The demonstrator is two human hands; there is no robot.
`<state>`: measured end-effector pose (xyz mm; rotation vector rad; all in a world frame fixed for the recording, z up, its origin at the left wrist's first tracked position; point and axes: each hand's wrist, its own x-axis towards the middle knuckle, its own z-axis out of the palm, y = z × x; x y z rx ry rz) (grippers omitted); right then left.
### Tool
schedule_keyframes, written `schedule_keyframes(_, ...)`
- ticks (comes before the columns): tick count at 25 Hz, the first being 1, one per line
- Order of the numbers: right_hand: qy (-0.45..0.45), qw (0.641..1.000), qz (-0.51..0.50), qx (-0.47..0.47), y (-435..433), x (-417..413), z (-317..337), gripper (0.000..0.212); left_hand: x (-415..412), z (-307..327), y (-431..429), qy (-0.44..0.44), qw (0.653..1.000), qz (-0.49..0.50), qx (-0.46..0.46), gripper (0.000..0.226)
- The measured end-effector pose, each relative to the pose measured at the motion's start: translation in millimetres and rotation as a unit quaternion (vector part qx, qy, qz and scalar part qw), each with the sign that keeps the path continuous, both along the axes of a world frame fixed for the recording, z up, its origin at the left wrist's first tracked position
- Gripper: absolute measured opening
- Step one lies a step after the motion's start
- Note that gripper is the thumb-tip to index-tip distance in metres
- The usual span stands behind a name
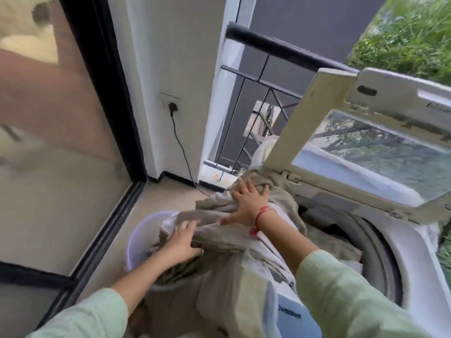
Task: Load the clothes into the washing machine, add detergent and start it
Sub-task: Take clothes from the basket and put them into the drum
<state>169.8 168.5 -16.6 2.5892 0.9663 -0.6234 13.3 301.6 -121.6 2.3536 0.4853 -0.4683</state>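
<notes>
L hand (181, 240) grips cloth (219, 242) above bucket (136, 236) | R hand (246, 203) flat, fingers spread, pressing cloth | risk: bulk draped below hands, outside drum (373, 242) to R, may slide floorward

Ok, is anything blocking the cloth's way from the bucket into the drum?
Nothing visible does. The lid stands raised and the drum is open, with some laundry in it. The cloth drapes from the bucket over the edge of the washer. The right hand lies flat on it.
</notes>
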Motion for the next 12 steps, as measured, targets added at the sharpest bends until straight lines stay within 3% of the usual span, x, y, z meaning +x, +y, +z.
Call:
schedule_keyframes(2, -0.029, 0.997, 0.019, -0.067, 16.2, -6.8, -14.1, 0.08, -10.2, -6.8, 2.4, -0.03, 0.998, 0.048, -0.016, 0.082)
schedule_keyframes(4, -0.094, 0.995, 0.037, -0.003, 14.6, -19.5, -17.4, 0.035, -14.7, -10.3, 4.5, -0.038, 0.997, 0.071, -0.007, 0.089)
schedule_keyframes(8, -0.104, 0.955, 0.072, 0.268, -23.5, -51.6, -6.0, 0.018, -4.0, -5.4, 4.9, -0.048, 0.996, 0.07, 0.003, 0.117)
schedule_keyframes(12, -0.13, 0.884, 0.061, 0.444, -80.4, -57.7, 52.3, 0.014, 16.1, 4.7, -10.9, -0.073, 0.996, 0.049, -0.017, 0.109)
